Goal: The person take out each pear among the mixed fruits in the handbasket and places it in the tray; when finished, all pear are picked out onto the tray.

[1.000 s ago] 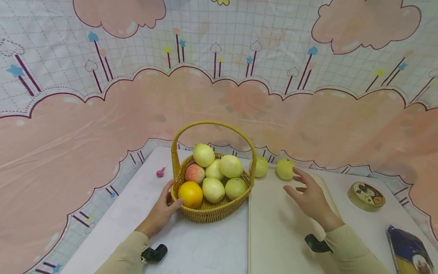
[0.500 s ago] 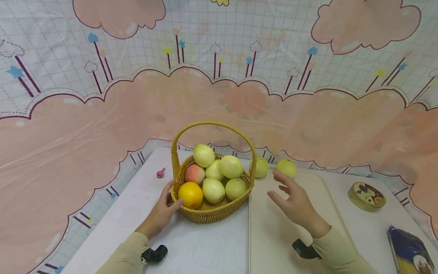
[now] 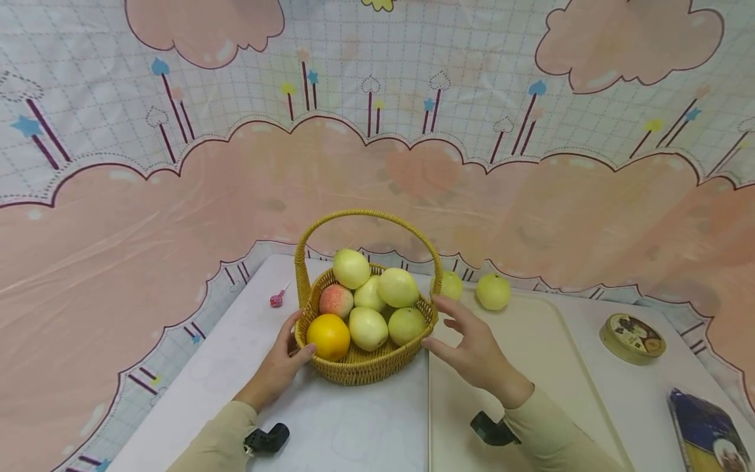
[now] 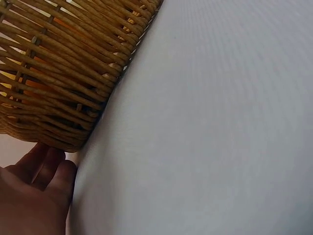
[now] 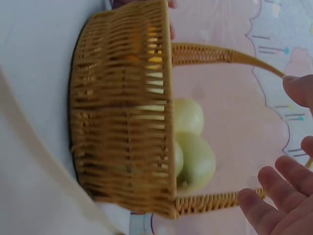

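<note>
A wicker basket with a tall arched handle stands on the white table in the head view. Inside it lie an orange, a peach and several pale green round fruits. My left hand grips the basket's left side, thumb over the rim and fingers outside; the left wrist view has those fingers low against the wicker. Beside the right rim is my right hand, fingers spread and holding nothing. In the right wrist view, its fingertips appear near the handle; contact cannot be told.
Two more green fruits lie behind the basket's right side, one whole in view, the other partly hidden. A cream tray lies right of the basket. Further right are a round tin and a blue packet. A lollipop lies left.
My right hand has moved left from near the rear green fruit, across the tray, to the basket's right rim. The left hand and basket have stayed in place.
</note>
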Demonstrator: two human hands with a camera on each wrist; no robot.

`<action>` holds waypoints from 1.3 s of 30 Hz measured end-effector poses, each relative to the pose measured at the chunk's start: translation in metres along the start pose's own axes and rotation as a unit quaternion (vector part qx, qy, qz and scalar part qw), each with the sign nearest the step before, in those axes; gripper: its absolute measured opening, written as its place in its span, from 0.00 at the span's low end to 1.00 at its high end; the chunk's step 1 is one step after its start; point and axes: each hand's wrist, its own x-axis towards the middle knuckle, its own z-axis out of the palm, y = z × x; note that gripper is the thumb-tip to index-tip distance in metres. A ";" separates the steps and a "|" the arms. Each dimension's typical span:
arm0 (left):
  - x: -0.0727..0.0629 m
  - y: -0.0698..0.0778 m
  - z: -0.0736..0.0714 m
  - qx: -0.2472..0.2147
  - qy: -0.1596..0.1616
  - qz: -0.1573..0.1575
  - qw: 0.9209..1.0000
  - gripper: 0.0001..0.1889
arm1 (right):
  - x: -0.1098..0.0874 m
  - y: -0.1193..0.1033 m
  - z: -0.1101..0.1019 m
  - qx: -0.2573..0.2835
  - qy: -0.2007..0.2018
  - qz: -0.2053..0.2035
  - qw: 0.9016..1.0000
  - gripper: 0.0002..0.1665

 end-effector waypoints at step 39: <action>0.002 -0.003 0.000 0.006 -0.001 0.000 1.000 0.43 | 0.068 0.007 0.064 0.028 0.018 0.195 0.980 0.47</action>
